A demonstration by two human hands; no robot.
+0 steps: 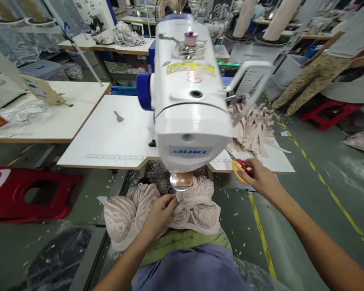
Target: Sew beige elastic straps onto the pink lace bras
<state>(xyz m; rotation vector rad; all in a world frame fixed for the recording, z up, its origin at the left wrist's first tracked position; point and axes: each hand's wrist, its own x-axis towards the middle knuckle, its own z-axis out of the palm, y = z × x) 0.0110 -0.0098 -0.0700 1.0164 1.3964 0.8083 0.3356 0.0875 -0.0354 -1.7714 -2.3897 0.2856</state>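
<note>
A white sewing machine (pixel 194 125) stands in front of me, its head hiding most of the needle area. Just below it, my left hand (pixel 163 210) pinches the edge of a beige lace bra (pixel 200 214) close to the round metal part under the machine head. More pleated beige lace pieces (pixel 125 214) are bunched to the left of that hand. Over the table's right front edge, my right hand (pixel 256 174) is closed on scissors (pixel 239 169) with red and yellow handles, their blades pointing toward the machine.
Beige fabric strips (pixel 253 127) are heaped on the right of the white table (pixel 109 133). A small grey spoon-like tool (pixel 118 116) lies on its left. A red stool (pixel 33 194) stands at left. Another person (pixel 330 60) is at the far right. Scraps litter the floor.
</note>
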